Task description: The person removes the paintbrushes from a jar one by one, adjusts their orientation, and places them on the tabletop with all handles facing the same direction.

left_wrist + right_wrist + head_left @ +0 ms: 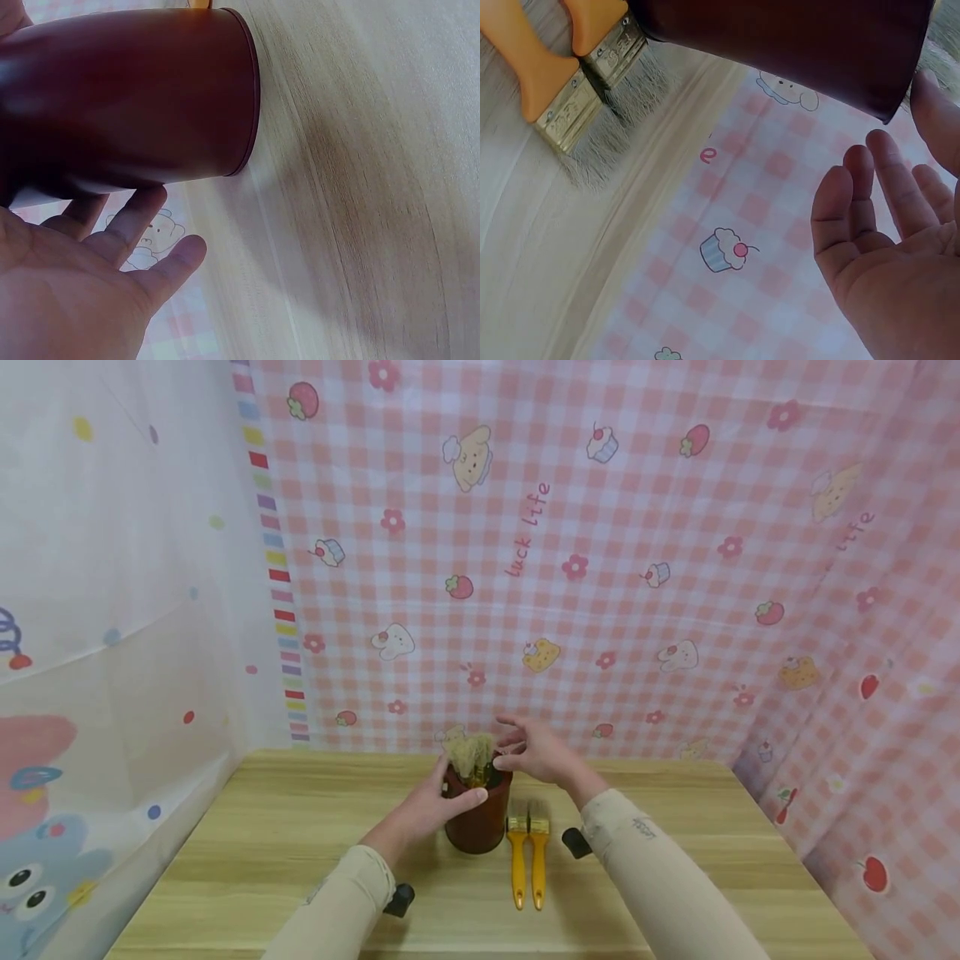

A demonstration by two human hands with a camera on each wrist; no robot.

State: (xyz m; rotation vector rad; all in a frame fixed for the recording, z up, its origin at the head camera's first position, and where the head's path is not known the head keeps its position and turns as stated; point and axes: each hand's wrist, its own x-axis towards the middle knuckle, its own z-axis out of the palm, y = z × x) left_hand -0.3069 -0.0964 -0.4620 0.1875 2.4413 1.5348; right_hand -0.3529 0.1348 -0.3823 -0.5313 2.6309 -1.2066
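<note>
A dark red-brown cylindrical pot point(477, 822) stands upright on the table, and fills the upper left of the left wrist view. Pale bristles of paintbrushes point(471, 755) stick up out of its mouth. My left hand point(423, 810) holds the pot from the left, thumb across the front near the rim and fingers along the far left side; its little finger stands off the wall. At the right of the rim is my right hand point(540, 752), fingers spread and apart from the pot, thumb close to the rim and bristles point(939, 64). Whether the thumb touches is unclear.
Two paintbrushes point(528, 860) with orange handles lie side by side on the wooden table point(315, 827), right of the pot, bristles pointing away. Behind the table hangs a pink checked cloth point(420, 610); a white patterned cloth point(150, 610) hangs at left.
</note>
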